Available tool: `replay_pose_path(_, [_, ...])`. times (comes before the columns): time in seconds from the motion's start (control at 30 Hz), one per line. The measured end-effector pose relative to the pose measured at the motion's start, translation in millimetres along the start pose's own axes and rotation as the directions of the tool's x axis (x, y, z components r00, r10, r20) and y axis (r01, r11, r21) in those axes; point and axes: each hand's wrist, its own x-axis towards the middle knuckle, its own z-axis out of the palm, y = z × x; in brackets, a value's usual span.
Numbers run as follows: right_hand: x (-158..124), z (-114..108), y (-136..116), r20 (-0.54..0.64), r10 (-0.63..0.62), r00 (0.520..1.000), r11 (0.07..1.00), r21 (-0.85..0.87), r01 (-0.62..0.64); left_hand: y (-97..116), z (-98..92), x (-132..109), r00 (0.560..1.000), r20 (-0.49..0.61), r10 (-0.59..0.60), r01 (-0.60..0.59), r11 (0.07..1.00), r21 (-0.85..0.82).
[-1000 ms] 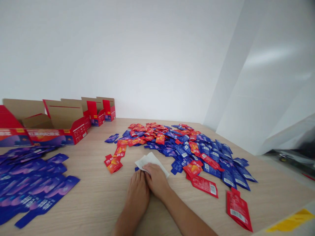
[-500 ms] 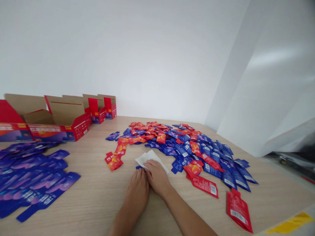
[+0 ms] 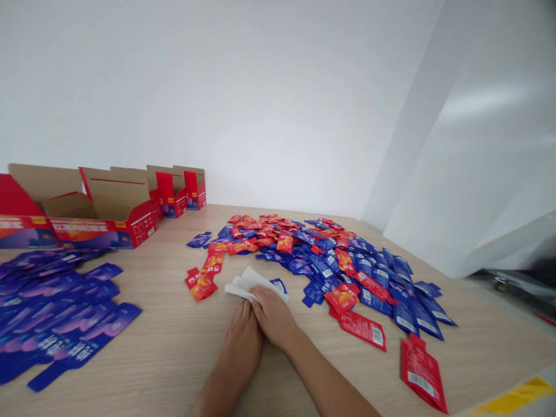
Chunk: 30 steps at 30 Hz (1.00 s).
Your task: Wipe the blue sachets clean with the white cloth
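Observation:
Both hands meet at the middle of the table. Under the fingers of my right hand (image 3: 273, 315) is a folded white tissue (image 3: 247, 281), pressed against a blue pouch (image 3: 280, 284). Only the pouch's right end shows beyond the tissue; the rest is covered. Close against the right hand, my left hand (image 3: 241, 339) has its fingers curled down at the near left edge of the tissue and pouch, with the fingertips partly hidden. Just to the left of the tissue lie orange-red pouches (image 3: 201, 284).
A heap of blue and red pouches (image 3: 321, 255) spreads across the table (image 3: 165, 353) at centre right. Overlapping blue pouches (image 3: 56, 318) lie in rows at left. Open red cardboard boxes (image 3: 91, 231) stand behind them. A single red pouch (image 3: 422, 370) lies near the right edge.
My right hand has slid the tissue a little to the left, uncovering the right end of the blue pouch. My left hand has stayed nearly in place.

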Motion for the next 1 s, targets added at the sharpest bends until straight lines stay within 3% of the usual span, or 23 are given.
replay_pose_path(0.2, [-6,-11,30,-0.099,0.130,0.986,0.987,-0.078,-0.138,-3,4.5,-6,0.999,-0.036,-0.020,0.022,0.999,0.045])
replay_pose_path(0.3, [-7,-14,33,-0.129,0.172,0.977,0.980,-0.082,-0.183,-4,7.7,-6,0.999,-0.044,-0.016,0.019,0.998,0.056])
replay_pose_path(0.57, [-1,2,-1,-0.018,0.004,1.000,0.999,-0.044,-0.005,-2,13.0,-3,0.999,-0.027,0.043,-0.041,0.998,0.052])
replay_pose_path(0.83, [-11,-14,36,-0.100,0.138,0.985,0.984,-0.102,-0.148,-4,7.2,-7,0.998,-0.052,0.018,-0.014,0.997,0.075])
replay_pose_path(1.0, [-7,-14,28,-0.113,0.146,0.983,0.983,-0.092,-0.157,0,5.1,-4,0.998,-0.055,0.018,-0.014,0.998,0.069])
